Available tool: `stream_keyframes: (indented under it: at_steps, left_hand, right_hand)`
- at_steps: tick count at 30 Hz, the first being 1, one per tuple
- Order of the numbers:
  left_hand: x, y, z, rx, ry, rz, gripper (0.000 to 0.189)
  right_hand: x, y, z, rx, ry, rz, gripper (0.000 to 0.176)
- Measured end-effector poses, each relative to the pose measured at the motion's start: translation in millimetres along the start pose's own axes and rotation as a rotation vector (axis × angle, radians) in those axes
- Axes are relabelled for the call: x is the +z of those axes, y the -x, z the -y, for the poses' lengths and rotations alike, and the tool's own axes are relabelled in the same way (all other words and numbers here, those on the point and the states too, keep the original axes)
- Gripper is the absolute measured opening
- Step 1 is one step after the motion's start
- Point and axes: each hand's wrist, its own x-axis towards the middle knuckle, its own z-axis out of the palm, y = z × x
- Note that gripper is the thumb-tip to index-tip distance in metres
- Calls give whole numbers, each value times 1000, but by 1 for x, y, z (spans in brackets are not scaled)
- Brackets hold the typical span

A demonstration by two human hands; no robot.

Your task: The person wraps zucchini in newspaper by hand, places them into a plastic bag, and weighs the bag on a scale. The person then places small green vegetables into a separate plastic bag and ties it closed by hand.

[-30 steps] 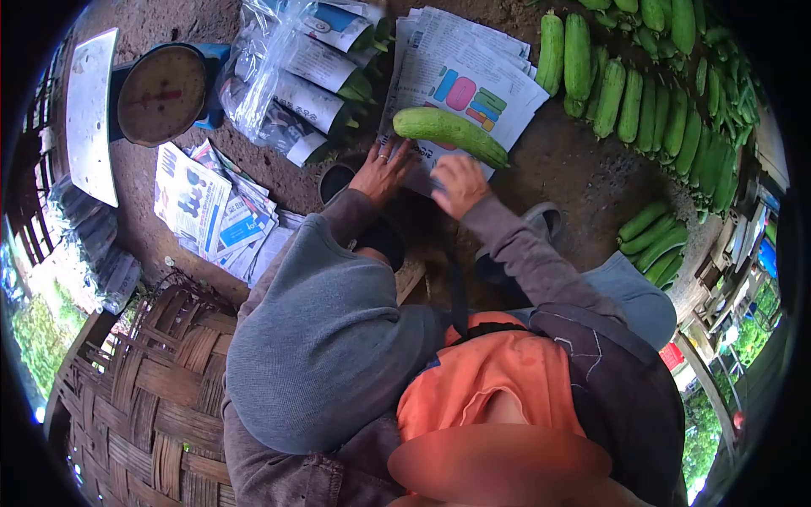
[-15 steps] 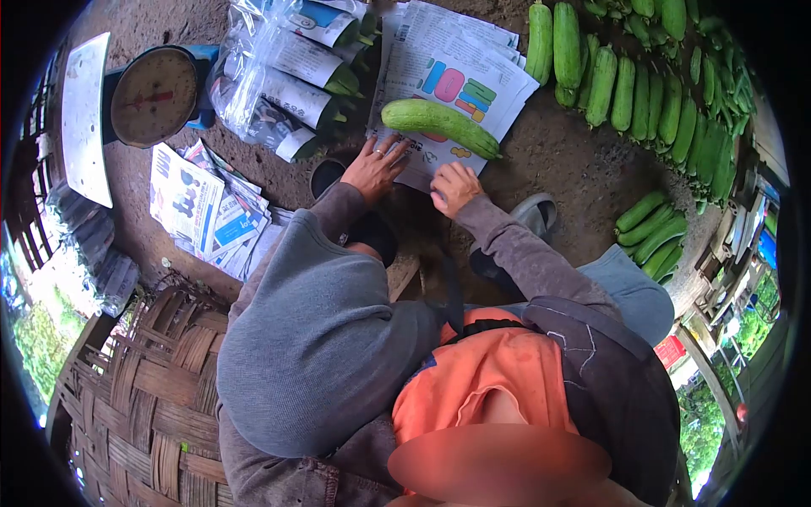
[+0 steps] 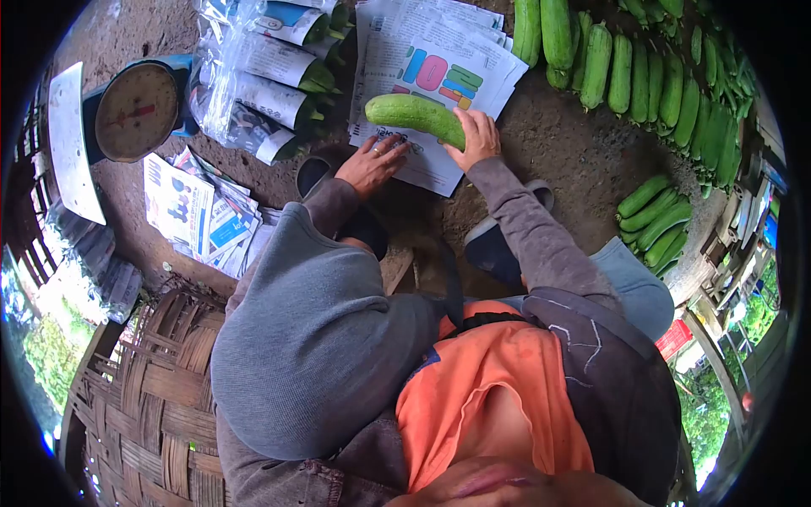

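Note:
A long green luffa gourd (image 3: pixel 411 115) lies slightly curved across a stack of newspaper sheets (image 3: pixel 439 173) on the dirt ground. My right hand (image 3: pixel 476 139) is closed around the gourd's right end, thumb below and fingers over the top. On the lower left edge of the paper rests my left hand (image 3: pixel 374 164), its fingers stretched out just under the gourd. To the left, several gourds wrapped in newspaper (image 3: pixel 274 101) lie in a row, partly inside a clear plastic bag (image 3: pixel 224 72).
A dial scale (image 3: pixel 137 111) stands at the far left, above a pile of folded newspapers (image 3: pixel 203 211). Rows of unwrapped gourds (image 3: pixel 621 72) line the upper right, with a smaller group (image 3: pixel 655 221) below. A woven bamboo basket (image 3: pixel 152 389) is at lower left.
My right hand has moved up and right from the paper's lower edge and taken hold of the gourd's right end. My left hand stays on the paper; the whole view has shifted slightly.

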Motion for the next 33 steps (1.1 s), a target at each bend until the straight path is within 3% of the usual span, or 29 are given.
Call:
stream_keyframes:
  at_steps: [3, 8, 13, 15, 18, 21, 28, 33]
  left_hand:
    - [-2, -3, 2, 11, -12, 43, 35]
    - [5, 1, 5, 1, 36, 5, 34]
    - [-3, -13, 2, -66, 166, -125, 36]
    - [-11, -14, 0, -124, 202, -47, 32]
    - [-13, -17, 2, -106, 182, -72, 31]
    - [-15, -16, 2, -128, 217, -38, 32]
    - [-23, -9, 3, -71, 222, -72, 36]
    - [-33, -7, 1, -19, 226, -68, 47]
  right_hand:
    - [-20, 4, 27, -253, 90, -73, 74]
    - [-6, 33, 47, -352, -25, 53, 30]
    - [-9, 40, 68, -563, -61, -28, 26]
    - [8, 53, 70, -524, -127, 86, 29]
    - [35, 59, 64, -219, 111, 381, 27]
    - [58, 59, 45, -295, 147, 192, 12]
    - [48, 51, 34, -359, -11, 219, 13]
    - [16, 45, 34, -216, -311, 173, 14]
